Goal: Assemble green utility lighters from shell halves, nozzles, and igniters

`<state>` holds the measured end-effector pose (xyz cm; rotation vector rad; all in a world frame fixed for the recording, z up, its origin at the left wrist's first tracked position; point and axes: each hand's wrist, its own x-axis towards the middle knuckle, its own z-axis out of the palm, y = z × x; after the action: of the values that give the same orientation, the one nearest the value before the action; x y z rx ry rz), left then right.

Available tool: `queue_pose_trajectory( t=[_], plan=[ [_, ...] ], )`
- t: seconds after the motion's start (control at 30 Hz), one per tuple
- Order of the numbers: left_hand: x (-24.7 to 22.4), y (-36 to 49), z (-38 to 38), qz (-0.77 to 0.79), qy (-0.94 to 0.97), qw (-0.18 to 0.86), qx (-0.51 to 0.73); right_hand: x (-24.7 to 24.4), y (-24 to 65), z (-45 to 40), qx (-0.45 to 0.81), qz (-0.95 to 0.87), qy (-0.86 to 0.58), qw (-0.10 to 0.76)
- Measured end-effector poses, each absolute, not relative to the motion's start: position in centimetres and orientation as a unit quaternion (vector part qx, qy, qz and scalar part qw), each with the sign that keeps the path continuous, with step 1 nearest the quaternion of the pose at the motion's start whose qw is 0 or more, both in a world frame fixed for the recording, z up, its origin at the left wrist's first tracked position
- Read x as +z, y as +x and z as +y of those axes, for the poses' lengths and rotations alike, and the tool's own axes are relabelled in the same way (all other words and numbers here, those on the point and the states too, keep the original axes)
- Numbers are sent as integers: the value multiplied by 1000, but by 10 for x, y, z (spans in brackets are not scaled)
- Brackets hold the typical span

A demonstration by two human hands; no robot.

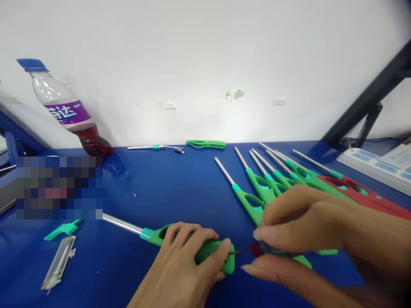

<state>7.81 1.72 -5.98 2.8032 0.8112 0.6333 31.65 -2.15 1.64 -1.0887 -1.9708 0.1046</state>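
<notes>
My left hand (pixel 183 265) is closed over the green body of a long-nosed gas lighter (pixel 208 250). The lighter lies on the blue table with its silver tube towards the left. My right hand (pixel 308 231) pinches a small screwdriver (pixel 256 248) with a reddish, partly see-through handle. Its thin shaft points left, and the tip meets the butt end of the lighter by my left thumb. Whether the tip sits in a screw or hole cannot be made out. A turquoise trigger piece (pixel 62 230) and a clear fuel tank (pixel 58 263) lie left of my hands.
Several green lighters (pixel 248 203) and a red lighter (pixel 369 194) lie at the right. By the wall are a green half shell (pixel 206 144) and a metal tube with wires (pixel 141 147). A soda bottle (pixel 69 113) stands back left; a white power strip (pixel 375 169) lies far right.
</notes>
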Motion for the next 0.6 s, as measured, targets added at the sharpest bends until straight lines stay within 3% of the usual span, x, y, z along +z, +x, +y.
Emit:
queue_pose_trajectory(
  t=[0.27,0.6],
  plan=[
    [-54,79,17,271,933,73,224,19,298,-16,94,-744,-490,445],
    [-56,80,21,266,922,90,269,26,299,-7,129,-771,-440,443]
  ],
)
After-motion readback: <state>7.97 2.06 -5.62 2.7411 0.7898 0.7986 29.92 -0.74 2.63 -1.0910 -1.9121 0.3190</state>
